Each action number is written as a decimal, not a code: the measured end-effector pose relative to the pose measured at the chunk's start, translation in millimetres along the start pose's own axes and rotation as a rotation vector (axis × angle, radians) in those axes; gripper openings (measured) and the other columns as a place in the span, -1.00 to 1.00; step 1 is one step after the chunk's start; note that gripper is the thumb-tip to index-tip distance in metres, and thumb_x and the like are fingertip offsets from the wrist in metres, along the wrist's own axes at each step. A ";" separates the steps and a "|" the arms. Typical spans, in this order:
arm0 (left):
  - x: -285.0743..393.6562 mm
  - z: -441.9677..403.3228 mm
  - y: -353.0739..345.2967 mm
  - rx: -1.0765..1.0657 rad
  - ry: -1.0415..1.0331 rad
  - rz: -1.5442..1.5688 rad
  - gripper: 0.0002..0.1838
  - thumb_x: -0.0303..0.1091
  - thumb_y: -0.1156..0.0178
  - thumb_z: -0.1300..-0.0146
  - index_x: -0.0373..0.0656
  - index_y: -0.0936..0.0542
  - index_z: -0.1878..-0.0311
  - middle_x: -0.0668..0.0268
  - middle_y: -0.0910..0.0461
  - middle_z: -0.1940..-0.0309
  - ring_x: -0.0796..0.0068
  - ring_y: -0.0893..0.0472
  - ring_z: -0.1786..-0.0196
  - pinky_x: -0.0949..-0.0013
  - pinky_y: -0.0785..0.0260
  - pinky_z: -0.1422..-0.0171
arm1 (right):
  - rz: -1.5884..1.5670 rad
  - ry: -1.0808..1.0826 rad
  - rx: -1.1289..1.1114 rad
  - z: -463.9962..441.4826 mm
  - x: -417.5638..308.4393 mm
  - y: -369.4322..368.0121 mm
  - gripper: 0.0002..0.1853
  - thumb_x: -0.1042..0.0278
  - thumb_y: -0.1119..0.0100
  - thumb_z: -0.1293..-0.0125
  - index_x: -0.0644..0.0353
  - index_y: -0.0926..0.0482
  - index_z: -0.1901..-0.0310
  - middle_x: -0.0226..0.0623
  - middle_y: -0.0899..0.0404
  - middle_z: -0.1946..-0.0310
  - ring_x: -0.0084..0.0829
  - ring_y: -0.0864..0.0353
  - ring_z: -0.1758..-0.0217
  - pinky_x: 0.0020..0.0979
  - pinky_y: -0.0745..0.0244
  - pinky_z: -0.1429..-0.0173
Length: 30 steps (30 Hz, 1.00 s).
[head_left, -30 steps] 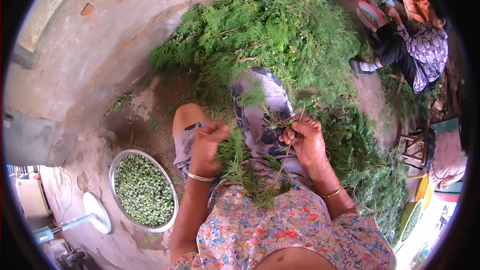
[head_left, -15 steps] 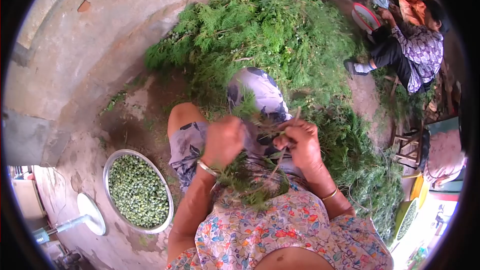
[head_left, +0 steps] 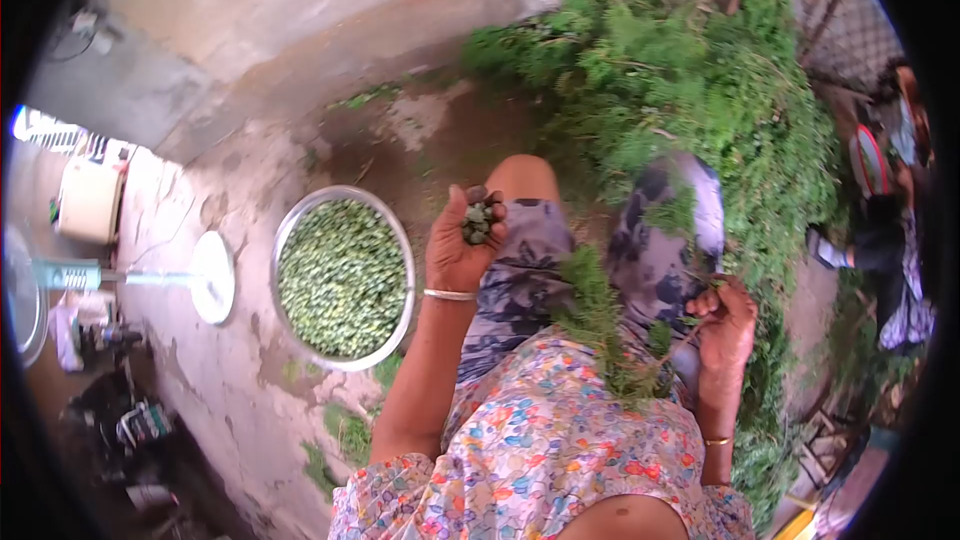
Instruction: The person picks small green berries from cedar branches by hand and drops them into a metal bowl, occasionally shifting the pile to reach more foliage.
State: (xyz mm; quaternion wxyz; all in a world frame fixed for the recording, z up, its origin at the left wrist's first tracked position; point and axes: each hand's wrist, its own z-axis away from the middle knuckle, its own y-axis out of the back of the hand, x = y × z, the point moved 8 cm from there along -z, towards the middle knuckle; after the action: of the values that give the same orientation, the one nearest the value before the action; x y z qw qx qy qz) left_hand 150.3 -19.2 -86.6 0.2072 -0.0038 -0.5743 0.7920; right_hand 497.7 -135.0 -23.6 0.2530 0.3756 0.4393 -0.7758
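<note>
Cupped palm up, my left hand [head_left: 460, 245] holds a small handful of round green conifer cones [head_left: 477, 224] and is near the right rim of a metal basin [head_left: 408, 285]. That basin is heaped with similar green cones [head_left: 340, 275]. Over by my other knee, the fingers of my right hand [head_left: 725, 325] are closed around the thin stem of a leafy evergreen branch [head_left: 625, 340]. The branch's feathery green leaves lie across my lap and the flowered blouse [head_left: 540, 410].
A large pile of cut evergreen branches [head_left: 680, 80] spreads from in front of me to the right. Another person [head_left: 890, 240] sits at the far right beside a red-rimmed basin [head_left: 870, 158]. A stand fan with a white base [head_left: 213, 277] is at left, near the wall [head_left: 330, 10].
My left hand has moved from the branch toward the basin and turned up, showing cones. My right hand has lowered with the branch. The view has swung left.
</note>
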 end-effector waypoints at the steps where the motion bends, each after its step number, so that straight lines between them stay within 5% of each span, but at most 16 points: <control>1: 19.6 6.2 14.6 0.023 -0.042 0.032 -0.60 -0.03 -0.18 -0.21 -0.26 -0.54 0.20 0.03 -0.53 0.22 0.18 -0.52 0.21 0.28 -0.53 0.29 | -0.007 -0.002 0.003 -0.3 0.8 1.8 -0.83 0.49 0.02 -0.19 0.38 -0.50 0.25 -0.32 -0.36 0.64 -0.40 -0.38 0.57 -0.26 -0.44 0.37; 4: 98.0 40.2 61.8 0.166 -0.236 0.004 -0.57 -0.03 -0.24 -0.18 -0.27 -0.47 0.24 0.13 -0.53 0.35 0.23 -0.53 0.29 0.31 -0.49 0.33 | 0.005 -0.003 0.039 0.8 0.6 4.1 -0.86 0.48 0.02 -0.20 0.33 -0.48 0.25 -0.35 -0.34 0.62 -0.41 -0.37 0.54 -0.28 -0.42 0.36; 6: 165.7 78.2 102.5 0.494 -0.553 -0.087 -0.45 0.06 -0.19 -0.19 -0.32 -0.37 0.13 0.10 -0.51 0.32 0.15 -0.53 0.25 0.16 -0.50 0.16 | 0.014 -0.004 0.019 0.6 0.7 2.3 -0.86 0.47 0.02 -0.20 0.33 -0.48 0.25 -0.35 -0.34 0.62 -0.41 -0.36 0.54 -0.28 -0.42 0.36; 8: 217.4 117.4 133.8 0.663 -0.660 -0.124 -0.33 0.10 -0.16 -0.20 -0.24 -0.30 -0.17 0.01 -0.41 -0.02 -0.05 -0.40 -0.08 -0.27 -0.28 -0.15 | 0.033 0.012 -0.003 -0.6 -0.1 0.8 -0.86 0.46 0.01 -0.21 0.30 -0.47 0.23 -0.37 -0.34 0.61 -0.43 -0.35 0.53 -0.29 -0.42 0.34; 9: 234.8 130.0 126.4 0.501 -0.639 -0.276 -0.31 0.08 -0.15 -0.21 -0.11 -0.24 -0.28 0.08 -0.25 -0.24 -0.05 -0.27 -0.23 -0.41 -0.17 -0.18 | 0.034 0.000 -0.011 -1.4 1.1 0.9 -0.86 0.46 0.01 -0.21 0.30 -0.47 0.23 -0.37 -0.34 0.61 -0.43 -0.35 0.53 -0.29 -0.42 0.34; 15: 290.8 203.3 212.4 0.868 -0.818 -0.351 -0.36 -0.06 -0.16 -0.24 -0.20 -0.23 -0.27 0.16 -0.20 -0.28 0.00 -0.23 -0.26 -0.38 -0.29 -0.07 | 0.042 0.009 0.014 -1.9 -0.2 -0.1 -0.90 0.51 0.01 -0.22 0.30 -0.45 0.25 -0.39 -0.32 0.60 -0.47 -0.37 0.53 -0.35 -0.44 0.34; 16: 333.2 213.6 285.1 0.863 -0.781 -1.125 -0.41 -0.14 -0.17 -0.25 -0.26 -0.25 -0.22 0.11 -0.20 -0.23 0.02 -0.26 -0.19 -0.25 -0.38 -0.07 | 0.041 0.014 0.022 -2.5 4.4 1.7 -0.90 0.51 0.01 -0.22 0.30 -0.45 0.25 -0.39 -0.32 0.60 -0.47 -0.37 0.53 -0.35 -0.44 0.34; 18: 294.0 202.0 273.5 0.782 -0.688 -0.440 -0.49 -0.18 -0.17 -0.25 -0.32 -0.30 -0.10 0.05 -0.32 -0.04 0.06 -0.34 -0.07 -0.11 -0.42 -0.08 | 0.497 0.208 -0.055 -4.0 -8.8 0.1 -0.91 0.54 0.01 -0.23 0.35 -0.46 0.26 -0.36 -0.36 0.58 -0.46 -0.45 0.53 -0.37 -0.48 0.34; 20: 263.5 185.9 300.4 0.911 -0.421 -0.082 -0.61 -0.18 -0.13 -0.29 -0.29 -0.33 0.02 0.04 -0.34 0.07 0.08 -0.38 -0.04 -0.02 -0.40 -0.13 | 0.219 0.021 -0.038 -2.7 -10.7 -10.4 -0.85 0.50 -0.05 -0.25 0.44 -0.48 0.23 -0.30 -0.48 0.50 -0.39 -0.55 0.51 -0.32 -0.56 0.33; 23: 217.9 151.4 274.2 0.768 -0.203 -0.159 -0.64 -0.15 -0.08 -0.32 -0.31 -0.36 0.08 0.07 -0.48 0.18 0.11 -0.50 0.15 0.08 -0.52 0.12 | 0.262 -0.054 -0.140 -0.5 -32.7 -20.0 -0.76 0.43 -0.08 -0.29 0.46 -0.49 0.13 -0.08 -0.59 0.49 -0.29 -0.63 0.46 -0.30 -0.59 0.30; 30: 170.0 69.5 236.5 0.600 -0.053 -0.288 -0.73 -0.21 -0.07 -0.33 -0.26 -0.42 0.16 0.12 -0.50 0.32 0.17 -0.53 0.24 0.19 -0.52 0.21 | 0.060 0.219 0.090 1.8 -120.9 65.9 -0.79 0.38 0.04 -0.38 0.35 -0.48 0.11 -0.19 -0.58 0.46 -0.29 -0.63 0.39 -0.30 -0.57 0.25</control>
State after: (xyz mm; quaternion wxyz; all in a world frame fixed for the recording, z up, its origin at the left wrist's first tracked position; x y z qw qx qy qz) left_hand -98.6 -86.0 -239.0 0.2937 0.1592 -0.3155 0.8882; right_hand 616.0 -161.1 41.9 0.2093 0.4821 0.4177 -0.7411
